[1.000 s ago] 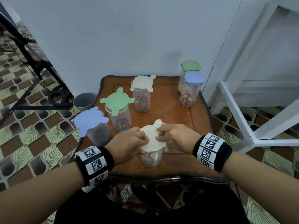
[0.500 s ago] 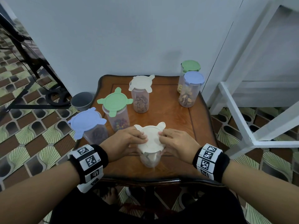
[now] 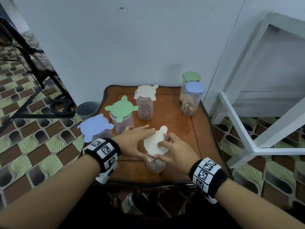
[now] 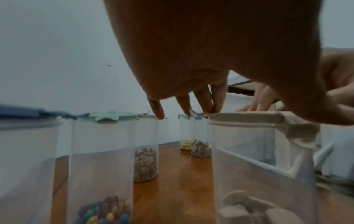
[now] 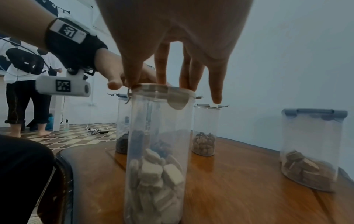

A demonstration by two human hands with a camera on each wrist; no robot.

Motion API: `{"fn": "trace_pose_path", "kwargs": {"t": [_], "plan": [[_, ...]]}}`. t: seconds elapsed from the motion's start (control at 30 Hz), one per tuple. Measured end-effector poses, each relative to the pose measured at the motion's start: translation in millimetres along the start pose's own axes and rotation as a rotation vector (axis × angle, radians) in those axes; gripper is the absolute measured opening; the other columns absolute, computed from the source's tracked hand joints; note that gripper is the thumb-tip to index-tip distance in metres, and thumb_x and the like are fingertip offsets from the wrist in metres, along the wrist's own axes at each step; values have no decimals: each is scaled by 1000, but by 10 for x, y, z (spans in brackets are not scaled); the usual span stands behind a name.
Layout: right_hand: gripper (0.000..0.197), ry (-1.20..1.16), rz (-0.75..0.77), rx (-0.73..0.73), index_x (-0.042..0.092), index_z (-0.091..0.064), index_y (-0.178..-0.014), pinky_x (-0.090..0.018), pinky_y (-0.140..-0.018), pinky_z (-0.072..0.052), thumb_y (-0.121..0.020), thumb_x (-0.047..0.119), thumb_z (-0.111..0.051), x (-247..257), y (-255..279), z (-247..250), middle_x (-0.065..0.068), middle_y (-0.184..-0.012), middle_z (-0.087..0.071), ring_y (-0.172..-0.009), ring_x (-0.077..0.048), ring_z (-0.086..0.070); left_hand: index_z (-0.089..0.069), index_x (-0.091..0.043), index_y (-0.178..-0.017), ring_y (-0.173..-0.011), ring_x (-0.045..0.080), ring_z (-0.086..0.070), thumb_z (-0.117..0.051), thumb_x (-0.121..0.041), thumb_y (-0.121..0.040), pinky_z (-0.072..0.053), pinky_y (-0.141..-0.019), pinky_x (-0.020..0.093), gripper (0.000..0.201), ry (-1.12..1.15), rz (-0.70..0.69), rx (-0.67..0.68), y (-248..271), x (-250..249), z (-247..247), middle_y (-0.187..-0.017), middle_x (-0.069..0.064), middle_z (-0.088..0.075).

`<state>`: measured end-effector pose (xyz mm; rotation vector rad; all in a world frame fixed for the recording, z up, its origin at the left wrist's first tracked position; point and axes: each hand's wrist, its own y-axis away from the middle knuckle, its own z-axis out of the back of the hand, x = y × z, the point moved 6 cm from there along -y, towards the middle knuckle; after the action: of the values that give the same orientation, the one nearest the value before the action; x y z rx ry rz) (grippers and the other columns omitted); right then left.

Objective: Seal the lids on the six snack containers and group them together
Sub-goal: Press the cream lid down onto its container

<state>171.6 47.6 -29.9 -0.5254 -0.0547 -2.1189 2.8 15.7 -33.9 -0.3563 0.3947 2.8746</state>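
A clear container (image 3: 155, 166) of pale biscuits stands near the front edge of the wooden table (image 3: 178, 129). Both hands are on its white lid (image 3: 153, 144). My left hand (image 3: 137, 138) lies flat over the lid's left side with straight fingers, the thumb at the near rim. My right hand (image 3: 175, 149) presses the right side with its fingers (image 5: 161, 71), thumb on the near edge. One flap (image 3: 163, 129) sticks out at the far side, and another (image 5: 177, 103) is folded down. To the left stand containers with loose blue (image 3: 94, 126), green (image 3: 122, 108) and white (image 3: 146, 91) lids.
Two containers with clipped lids, green (image 3: 191, 76) and blue (image 3: 194, 87), stand at the table's back right by the wall. A grey bin (image 3: 86, 109) sits on the floor to the left, a white frame (image 3: 247, 129) to the right. A person (image 5: 25, 91) stands farther off.
My left hand's fingers have straightened and spread across the lid's far left side, covering the flap there. The right hand has stayed on the lid's right side.
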Motion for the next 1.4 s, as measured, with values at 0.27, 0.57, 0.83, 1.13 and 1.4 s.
{"fn": "trace_pose_path", "kwargs": {"t": [0.27, 0.57, 0.83, 1.13, 1.4], "plan": [[20, 103, 54, -76, 18, -73, -91, -42, -77, -50, -78, 28, -61, 14, 69, 130, -2, -105, -59, -104, -22, -52, -34, -39, -151, -137, 8, -32, -26, -49, -105, -13, -106, 46, 48, -176, 36, -2, 190, -54, 143, -149, -13, -47], [48, 80, -31, 37, 14, -62, -121, -50, -112, -29, -87, 42, -41, -55, 48, 72, -1, -137, -54, -131, -18, -42, -48, -37, -144, -151, 6, -5, -25, -50, -104, -8, -113, 56, 48, -100, -49, -137, 397, -397, -105, -159, -12, -31], [68, -146, 61, 233, 13, -45, -141, -24, -116, -16, -81, 33, -69, -228, -77, 98, 8, -150, -38, -141, -7, -21, -69, -30, -123, -121, 5, -52, -47, -36, -96, -24, -95, 35, 35, 100, -135, -253, 309, -358, -55, -127, -14, -65], [83, -77, 95, 344, 16, -42, -141, -29, -117, -19, -70, 32, -82, -205, -166, 184, 6, -152, -34, -142, -9, -23, -71, -28, -121, -122, 10, -51, -70, -52, -83, -30, -100, 34, 45, -15, -243, -54, 37, -111, 212, -129, -8, -64], [60, 13, 231, 98, 13, -59, -125, -42, -92, -48, -68, 11, -77, -139, -16, 121, -2, -132, -52, -116, -23, -47, -70, -24, -105, -80, 17, -56, -70, -60, -80, -33, -70, 28, 44, -168, -348, -371, -5, -203, 135, -88, -4, -64]]}}
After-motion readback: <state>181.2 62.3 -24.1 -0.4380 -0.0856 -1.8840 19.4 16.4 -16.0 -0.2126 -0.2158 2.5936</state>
